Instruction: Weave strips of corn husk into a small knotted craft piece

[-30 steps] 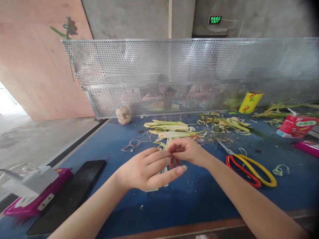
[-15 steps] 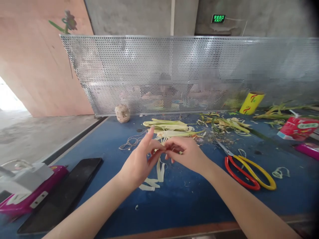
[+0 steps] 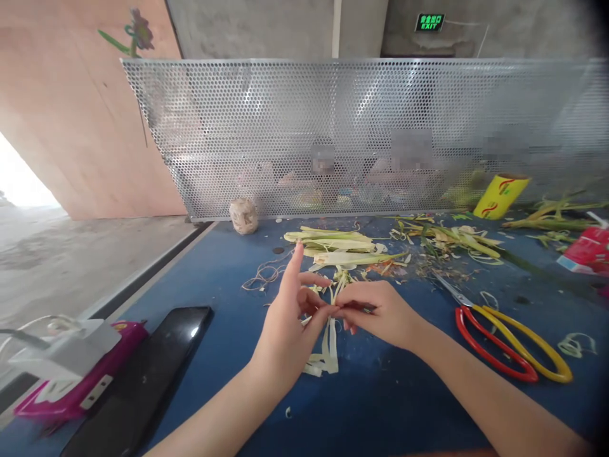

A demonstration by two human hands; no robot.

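Observation:
My left hand (image 3: 290, 327) and my right hand (image 3: 380, 311) meet at the fingertips above the table's middle. Both pinch a pale husk strip (image 3: 332, 346), whose lower end trails onto the blue tabletop. More thin strips and shreds show just above the fingertips. One finger of my left hand points upward; its thumb presses against the pinch. What exactly lies between the fingertips is partly hidden. Behind the hands lies a row of green-yellow corn husks (image 3: 352, 258). Scissors (image 3: 499, 336) with one red and one yellow handle lie right of my right hand.
Left stand a black phone (image 3: 147, 374) and a white charger (image 3: 66, 349) on a magenta device. Farther back are a wrapped ball of twine (image 3: 243, 216), a leaf pile (image 3: 457, 238), a yellow roll (image 3: 502, 197) and a red drink carton (image 3: 587, 251). A perforated metal screen (image 3: 285, 127) borders the table.
The view has shifted, so the table items sit farther right. My left hand's fingers have spread a little more apart while both hands keep pinching together.

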